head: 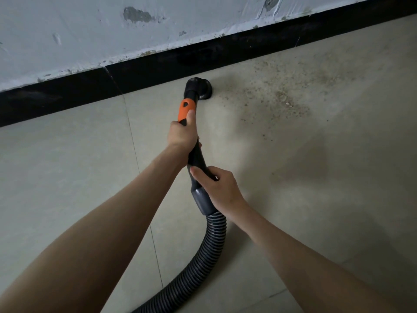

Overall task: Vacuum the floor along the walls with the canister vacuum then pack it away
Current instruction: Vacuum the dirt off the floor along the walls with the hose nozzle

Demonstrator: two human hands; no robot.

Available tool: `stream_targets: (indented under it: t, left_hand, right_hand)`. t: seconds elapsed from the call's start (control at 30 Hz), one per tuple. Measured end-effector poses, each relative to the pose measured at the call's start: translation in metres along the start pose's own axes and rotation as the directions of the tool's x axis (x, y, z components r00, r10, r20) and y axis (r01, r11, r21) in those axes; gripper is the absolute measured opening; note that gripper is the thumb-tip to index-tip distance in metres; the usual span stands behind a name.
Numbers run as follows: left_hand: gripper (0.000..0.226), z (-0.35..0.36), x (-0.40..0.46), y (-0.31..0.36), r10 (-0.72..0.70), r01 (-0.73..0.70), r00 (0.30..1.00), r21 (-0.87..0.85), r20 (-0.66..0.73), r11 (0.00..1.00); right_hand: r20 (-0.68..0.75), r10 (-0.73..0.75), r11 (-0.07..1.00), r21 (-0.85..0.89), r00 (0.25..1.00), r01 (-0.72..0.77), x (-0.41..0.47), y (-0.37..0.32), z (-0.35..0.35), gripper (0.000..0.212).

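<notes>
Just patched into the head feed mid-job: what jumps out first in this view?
The orange-and-black vacuum handle at centre, gripped by the left hand up front and the right hand behind, near the ribbed hose. Its round black nozzle sits on the floor by the black baseboard. To the nozzle's right, a spread of sandy grit lies on the pale tile.

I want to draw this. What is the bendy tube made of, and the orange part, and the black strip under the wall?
The bendy hose looks like dark grey ribbed plastic, its ridges catching light. The orange handle seems matt plastic or rubber; hard to tell which. The black skirting strip looks like glossy tile, since it shines and shows a joint line.
</notes>
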State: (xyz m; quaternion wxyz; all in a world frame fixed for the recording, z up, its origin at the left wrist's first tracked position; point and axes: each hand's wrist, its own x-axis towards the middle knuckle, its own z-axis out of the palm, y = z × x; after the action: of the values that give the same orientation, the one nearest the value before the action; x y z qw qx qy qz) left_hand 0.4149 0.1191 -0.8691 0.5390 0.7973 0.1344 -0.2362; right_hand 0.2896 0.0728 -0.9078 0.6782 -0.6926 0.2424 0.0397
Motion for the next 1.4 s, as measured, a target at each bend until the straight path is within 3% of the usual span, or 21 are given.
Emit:
stream_targets:
  t: [0.33,0.6,0.73,0.93,1.2,1.4]
  left_hand:
    - [0.04,0.039,0.02,0.034,0.035,-0.049,0.992,0.112,0.121,0.993]
    - [0.043,-0.004,0.03,0.026,0.004,0.001,0.998,0.071,-0.063,0.998]
    - [0.039,-0.024,0.01,0.0,-0.006,0.008,0.997,0.024,-0.081,1.0]
    - [0.037,-0.004,-0.018,-0.022,0.038,-0.038,0.999,0.049,0.003,0.998]
    - [0.046,0.058,-0.014,0.007,0.121,-0.157,0.975,0.192,0.188,0.969]
    - [0.045,0.058,-0.005,0.015,0.102,-0.149,0.974,0.236,0.201,0.96]
  right_hand:
    - [-0.174,0.011,0.999,0.048,0.985,-0.002,0.025,-0.009,-0.021,0.038]
    - [-0.009,-0.034,0.999,-0.027,0.999,0.034,0.035,-0.019,0.007,0.038]
    - [0.053,-0.031,0.997,-0.066,0.998,0.034,0.011,-0.001,0.021,0.037]
    - [-0.048,-0.096,0.994,-0.05,0.994,0.094,-0.025,0.026,0.007,0.032]
    - [-0.282,0.0,0.998,0.058,0.96,0.017,-0.019,0.02,-0.024,0.038]
    - [-0.281,0.021,0.994,0.111,0.959,0.01,-0.009,0.012,-0.021,0.041]
